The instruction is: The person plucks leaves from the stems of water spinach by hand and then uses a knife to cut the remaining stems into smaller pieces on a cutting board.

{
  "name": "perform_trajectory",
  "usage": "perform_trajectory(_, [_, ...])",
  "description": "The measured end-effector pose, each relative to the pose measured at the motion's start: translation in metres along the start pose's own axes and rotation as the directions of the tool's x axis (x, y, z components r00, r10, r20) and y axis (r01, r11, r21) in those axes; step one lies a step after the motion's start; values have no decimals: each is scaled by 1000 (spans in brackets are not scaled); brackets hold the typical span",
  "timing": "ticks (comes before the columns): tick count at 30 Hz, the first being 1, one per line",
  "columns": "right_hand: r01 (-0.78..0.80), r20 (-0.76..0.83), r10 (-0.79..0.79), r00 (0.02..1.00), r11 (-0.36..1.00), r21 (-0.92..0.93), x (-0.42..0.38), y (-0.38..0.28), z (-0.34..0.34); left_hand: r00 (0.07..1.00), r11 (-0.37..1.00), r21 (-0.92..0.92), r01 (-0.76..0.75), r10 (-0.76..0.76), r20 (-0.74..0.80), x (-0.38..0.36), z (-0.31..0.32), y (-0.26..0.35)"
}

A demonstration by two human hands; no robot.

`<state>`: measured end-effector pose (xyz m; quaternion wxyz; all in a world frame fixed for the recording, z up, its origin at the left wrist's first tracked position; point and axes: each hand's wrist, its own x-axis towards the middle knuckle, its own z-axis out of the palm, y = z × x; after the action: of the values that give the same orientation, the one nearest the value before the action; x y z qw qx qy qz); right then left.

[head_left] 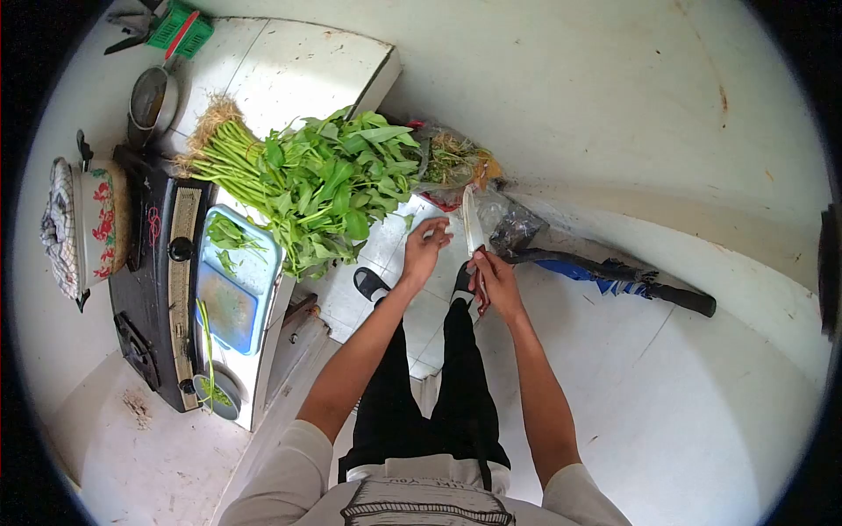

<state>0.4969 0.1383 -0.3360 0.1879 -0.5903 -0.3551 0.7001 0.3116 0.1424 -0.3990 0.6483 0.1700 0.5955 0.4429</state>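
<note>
Gripping knife (474,228): right hand (497,280); left hand (424,252) half-curled alongside.

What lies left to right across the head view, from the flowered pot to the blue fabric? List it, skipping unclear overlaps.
Flowered pot → black stove → leafy green bundle → left hand → knife in the right hand → blue fabric.

Has, at left, the pot (98,219) on the stove (156,320), the tray (274,263) right of that on the tabletop (298,61), the bowl (231,408) at the tray's near end, the leafy bunch (324,180) beyond, and, further right, the left hand (423,252) beside the knife (473,223) in the right hand (496,280).
</note>
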Motion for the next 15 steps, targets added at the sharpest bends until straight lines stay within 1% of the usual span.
perform_trajectory(3, [-25, 129, 6, 992, 989, 147, -12, 5, 4, 998, 997, -50, 57, -57, 7, -35, -16, -6])
perform_trajectory(6, [-238, 260, 147, 954, 898, 369, -30, 4, 19, 995, 992, -72, 102, -101, 16, -67, -38, -10])
perform_trajectory(7, [-270, 306, 149, 940, 874, 403, -38, 1, 24, 994, 992, -73, 106, -105, 13, -77, -45, -7])
perform_trajectory(9, [-341, 394, 156, 906, 821, 459, -54, -5, 33, 993, 990, -83, 116, -116, 6, -95, -64, 0])
perform_trajectory(11, [-395, 448, 169, 878, 784, 478, -69, -8, 46, 995, 989, -119, 90, -93, -27, -111, -82, 5])
perform_trajectory(13, [-437, 504, 167, 847, 760, 482, -80, -10, 61, 996, 986, -160, 45, -55, -64, -126, -100, 14])
perform_trajectory(15, [-469, 563, 155, 812, 747, 471, -93, -13, 79, 994, 982, -185, 29, -48, -98, -141, -119, 23])
